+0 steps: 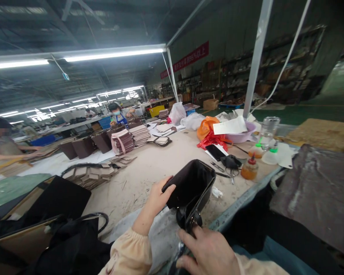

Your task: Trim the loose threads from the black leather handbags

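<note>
A black handbag (189,183) stands tilted on the worktable with its mouth open, its dark lining showing. My left hand (157,196) grips the bag's left rim, thumb over the edge and the other fingers hidden behind. At the near end, my right hand (209,248) has its fingertips on the metal fitting and a dark strap (180,254) that hangs below it. Just beyond the bag lie scissors (232,175), a black pouch-like piece (231,161) and a phone (215,152). A crumpled white scrap (217,192) rests beside the bag.
Glue-like amber bottles (249,169) stand at the right edge, near a purple basin (242,131) and red plastic bag (215,141). Stacked panels (122,142) sit farther back. Black bags (71,244) crowd the left. A metal post (256,57) rises on the right. Two co-workers are visible.
</note>
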### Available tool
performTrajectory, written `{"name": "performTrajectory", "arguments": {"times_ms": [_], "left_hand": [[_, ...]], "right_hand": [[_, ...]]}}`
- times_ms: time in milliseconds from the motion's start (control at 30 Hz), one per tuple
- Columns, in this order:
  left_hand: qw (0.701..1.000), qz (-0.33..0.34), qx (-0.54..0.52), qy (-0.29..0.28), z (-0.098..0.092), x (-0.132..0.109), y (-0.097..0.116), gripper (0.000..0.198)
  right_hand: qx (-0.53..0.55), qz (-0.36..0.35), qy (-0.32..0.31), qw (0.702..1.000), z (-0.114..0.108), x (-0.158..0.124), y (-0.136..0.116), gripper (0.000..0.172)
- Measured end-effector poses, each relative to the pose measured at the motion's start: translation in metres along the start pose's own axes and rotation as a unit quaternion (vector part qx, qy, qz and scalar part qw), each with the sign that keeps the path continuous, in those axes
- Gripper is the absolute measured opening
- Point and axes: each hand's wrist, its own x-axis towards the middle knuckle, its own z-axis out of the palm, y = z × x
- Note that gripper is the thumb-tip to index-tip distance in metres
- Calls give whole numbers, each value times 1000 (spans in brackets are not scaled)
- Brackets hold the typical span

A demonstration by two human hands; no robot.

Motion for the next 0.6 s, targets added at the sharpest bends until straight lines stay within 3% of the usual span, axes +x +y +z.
{"name": "performTrajectory", "arguments": {"times_ms": [100,200,333,467,600], "left_hand": [[999,-19,43,-25,-3,-8,-2,50],[989,-64,101,-88,-10,-13,3,45],[980,-121,144,-63,-18,-21,18,48],[982,-112,141,-52,-10,-42,32,44],[989,-104,86,-54,5,-67,37,49]], "right_hand": [[37,49,-35,998,-7,-8,2,41],[78,90,-16,993,-19,-16,11,26],[144,83,-16,986,-40,-19,43,10],[168,18,-19,985,-54,-14,91,20],[166,2,-11,986,-47,-11,133,25]]}}
